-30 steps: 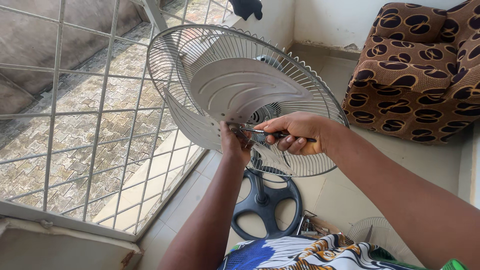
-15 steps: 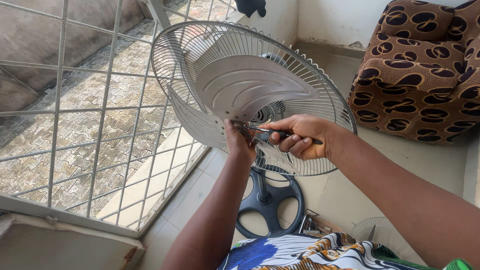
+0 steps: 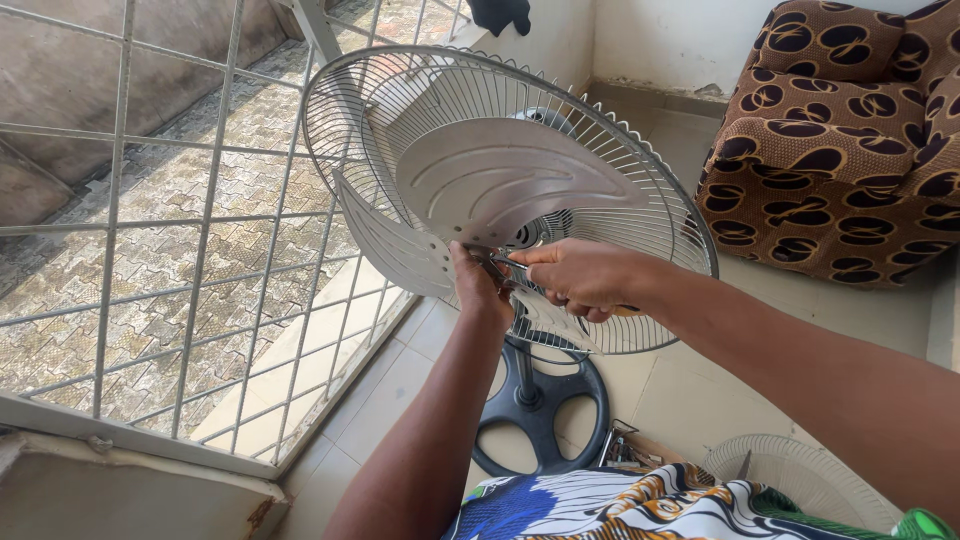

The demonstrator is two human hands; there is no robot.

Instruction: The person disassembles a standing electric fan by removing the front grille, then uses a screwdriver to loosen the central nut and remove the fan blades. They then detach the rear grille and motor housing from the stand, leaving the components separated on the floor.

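A standing fan with grey metal blades (image 3: 510,180) and a wire rear guard (image 3: 660,200) stands on a dark round base (image 3: 540,410). My left hand (image 3: 475,285) grips the hub at the blades' centre from below. Beside it, my right hand (image 3: 580,278) is closed around pliers (image 3: 500,265), whose jaws meet the hub between both hands. The pliers' handles are mostly hidden in my fist.
A white window grille (image 3: 200,230) runs along the left, over a paved yard below. A brown patterned armchair (image 3: 840,140) stands at the right. A loose front fan guard (image 3: 800,475) and small tools (image 3: 625,452) lie on the tiled floor near the base.
My right hand has rolled over, knuckles up, turning the pliers at the hub. The blades have rotated slightly. My left hand stays on the hub.
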